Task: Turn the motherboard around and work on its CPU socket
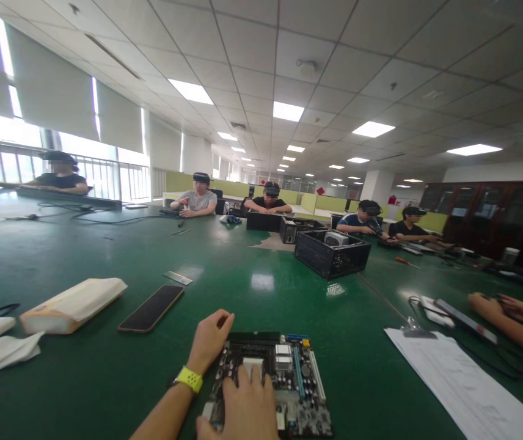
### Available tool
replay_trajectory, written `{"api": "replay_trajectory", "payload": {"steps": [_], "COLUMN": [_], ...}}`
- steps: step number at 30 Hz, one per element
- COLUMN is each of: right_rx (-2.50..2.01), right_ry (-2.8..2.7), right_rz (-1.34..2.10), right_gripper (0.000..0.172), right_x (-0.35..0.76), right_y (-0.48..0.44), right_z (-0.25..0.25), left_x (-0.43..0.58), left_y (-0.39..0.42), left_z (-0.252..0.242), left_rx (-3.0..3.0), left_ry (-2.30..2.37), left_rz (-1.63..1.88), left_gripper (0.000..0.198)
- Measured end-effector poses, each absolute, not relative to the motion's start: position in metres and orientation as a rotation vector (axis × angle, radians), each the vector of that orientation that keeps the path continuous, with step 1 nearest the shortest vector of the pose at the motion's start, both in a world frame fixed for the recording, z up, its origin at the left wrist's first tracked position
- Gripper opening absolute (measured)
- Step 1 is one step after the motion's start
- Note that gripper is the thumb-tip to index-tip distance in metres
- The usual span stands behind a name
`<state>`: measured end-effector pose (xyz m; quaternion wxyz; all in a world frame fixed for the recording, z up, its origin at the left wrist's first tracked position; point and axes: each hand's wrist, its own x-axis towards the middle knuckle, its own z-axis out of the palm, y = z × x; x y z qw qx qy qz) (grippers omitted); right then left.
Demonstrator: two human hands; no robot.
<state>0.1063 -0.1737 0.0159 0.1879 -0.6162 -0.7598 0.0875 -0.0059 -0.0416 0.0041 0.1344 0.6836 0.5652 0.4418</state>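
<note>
A motherboard (291, 388) lies flat on the green table in front of me, with white and blue slots along its right part. My right hand (250, 403) rests over its left part, palm down with the fingers spread. Those fingertips reach a pale square part (253, 363) on the board and partly cover it. Just off the board's far left corner is my left hand (210, 337), a yellow watch strap on its wrist. Its fingers are curled closed; whatever may be between them is hidden.
Left of the board are a phone (152, 308) and a tissue pack (76, 304). A clipboard with papers (467, 382) lies right, near another person's hands (495, 305). An opened computer case (330, 253) stands farther back. Several people sit across the table.
</note>
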Motion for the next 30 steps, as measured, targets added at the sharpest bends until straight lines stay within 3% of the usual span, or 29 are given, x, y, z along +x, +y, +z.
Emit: {"api": "replay_trajectory", "payload": {"steps": [11,20,30], "right_rx": [-1.733,-2.142,-2.174], "right_ry": [-2.146,-1.875,-1.844], "right_rz": [0.103,0.002,-0.03], "right_gripper": [0.042,0.043,0.038], "right_x": [0.163,0.257,0.265], "right_y": [-0.129,-0.053,-0.059], "right_z": [0.023,0.02,0.024], "left_x": [-0.009,-0.009,-0.004], "left_y": [-0.044,-0.045,-0.049], "left_z": [0.001,0.003,0.008], "left_rx": [1.974,1.977,2.026], "left_ry": [1.809,1.869,1.908], "left_rz": [1.202,1.092,0.968], "left_gripper": [0.027,0.028,0.025]}}
